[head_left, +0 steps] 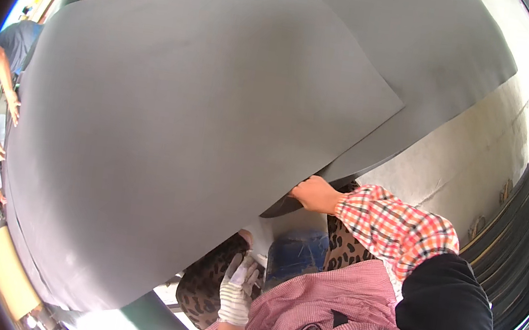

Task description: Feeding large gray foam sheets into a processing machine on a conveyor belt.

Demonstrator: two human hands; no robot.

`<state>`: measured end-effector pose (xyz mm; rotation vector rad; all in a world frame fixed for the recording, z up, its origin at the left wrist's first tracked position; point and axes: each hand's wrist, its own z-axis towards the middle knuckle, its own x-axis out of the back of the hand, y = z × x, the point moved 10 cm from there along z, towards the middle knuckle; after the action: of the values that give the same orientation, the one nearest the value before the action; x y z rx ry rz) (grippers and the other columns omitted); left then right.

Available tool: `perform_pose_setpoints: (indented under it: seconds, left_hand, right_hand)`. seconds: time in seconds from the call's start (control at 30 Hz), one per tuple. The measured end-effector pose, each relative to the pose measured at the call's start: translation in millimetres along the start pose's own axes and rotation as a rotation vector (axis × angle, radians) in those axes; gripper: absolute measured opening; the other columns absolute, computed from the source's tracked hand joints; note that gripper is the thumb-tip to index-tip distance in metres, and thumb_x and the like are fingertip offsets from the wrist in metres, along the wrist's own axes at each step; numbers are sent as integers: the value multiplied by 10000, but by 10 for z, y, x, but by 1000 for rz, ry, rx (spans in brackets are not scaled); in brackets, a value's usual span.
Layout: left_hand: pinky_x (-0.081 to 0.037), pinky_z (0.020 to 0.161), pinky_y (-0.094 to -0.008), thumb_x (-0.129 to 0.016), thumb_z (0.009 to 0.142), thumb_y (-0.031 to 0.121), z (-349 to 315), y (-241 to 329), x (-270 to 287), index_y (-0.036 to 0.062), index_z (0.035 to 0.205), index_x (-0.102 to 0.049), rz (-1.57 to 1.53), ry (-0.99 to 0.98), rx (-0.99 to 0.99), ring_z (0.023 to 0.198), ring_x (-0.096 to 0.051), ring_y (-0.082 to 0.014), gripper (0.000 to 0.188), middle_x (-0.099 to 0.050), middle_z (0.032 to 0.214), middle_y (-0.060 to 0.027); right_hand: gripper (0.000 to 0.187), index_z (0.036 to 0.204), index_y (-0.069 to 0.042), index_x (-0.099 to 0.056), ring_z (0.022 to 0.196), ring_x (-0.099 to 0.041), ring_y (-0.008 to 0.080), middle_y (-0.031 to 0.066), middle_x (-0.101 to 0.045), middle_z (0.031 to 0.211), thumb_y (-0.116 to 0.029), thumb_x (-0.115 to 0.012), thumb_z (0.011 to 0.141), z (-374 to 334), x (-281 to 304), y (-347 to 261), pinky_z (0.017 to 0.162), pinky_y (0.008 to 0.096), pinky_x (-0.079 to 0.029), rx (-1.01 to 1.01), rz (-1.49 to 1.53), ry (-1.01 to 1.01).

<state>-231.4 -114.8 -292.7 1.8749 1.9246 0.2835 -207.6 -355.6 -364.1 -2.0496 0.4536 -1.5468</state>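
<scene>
A large grey flexible sheet (203, 123) fills most of the head view, its near edge running diagonally in front of me. My right hand (315, 194), bare below a checked sleeve, is closed on that edge close to a corner. Under its grip, part of the sheet's dark underside shows. My left hand (237, 288), in a white striped glove, is low beside my lap near the sheet's edge. Its fingers are bent around a small pale thing (258, 258) that I cannot make out.
Another grey sheet (451, 63) extends beyond the first at the far right. A tall stack of dark sheets (523, 232) stands at right. At the left edge, another person's hands (13, 108) touch the sheet. A blue drum (296, 256) is between my leopard-print legs (212, 282).
</scene>
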Motion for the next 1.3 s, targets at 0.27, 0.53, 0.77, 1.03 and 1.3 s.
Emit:
perform_pose_setpoints:
  seconds: [0.27, 0.53, 0.77, 1.03, 1.3]
  left_hand:
    - [-409, 876, -381, -575, 780, 581, 2009, -310, 674, 100, 1228, -451, 261, -180, -287, 1072, -522, -234, 669, -584, 1101, -94]
    - [-453, 824, -380, -581, 792, 501, 1789, 1021, -405, 124, 1273, -441, 915, 179, -691, 936, -595, -306, 627, -637, 979, -147]
    - [-465, 810, -387, -576, 801, 458, 1101, 1353, -972, 138, 1296, -429, 1304, 320, -911, 888, -604, -338, 608, -642, 939, -171]
    - [-479, 789, -439, -559, 807, 312, 56, 1400, -2304, 185, 1358, -382, 1696, 210, -758, 866, -599, -392, 593, -623, 967, -216]
    - [-478, 755, -443, -566, 787, 245, -1263, 3438, -3791, 37, 1022, -602, 1662, 420, -1612, 822, -600, -356, 317, -629, 858, -188]
  right_hand:
    - [153, 959, -63, -559, 737, -569, 299, 98, -588, 825, -192, -559, 877, -619, 1535, -454, 649, 399, -463, 104, 206, 454]
    - [155, 946, -42, -613, 817, -606, 263, 82, -638, 870, -167, -599, 855, -1466, 1860, -224, 714, 360, -487, -52, 319, 514]
    - [193, 978, -62, -641, 972, -588, 236, 49, -662, 922, -190, -650, 832, -2017, 1598, -39, 832, 344, -472, -28, 334, 520]
    - [597, 1280, -34, -447, 1126, -495, 251, 124, -521, 1244, -355, -661, 825, -2600, 251, 1733, 978, 431, -367, -1445, 1829, 1052]
    - [272, 1060, -66, -593, 917, -604, 181, 43, -634, 1020, -278, -584, 889, -1681, 1865, 1369, 801, 334, -488, -309, 2091, 1324]
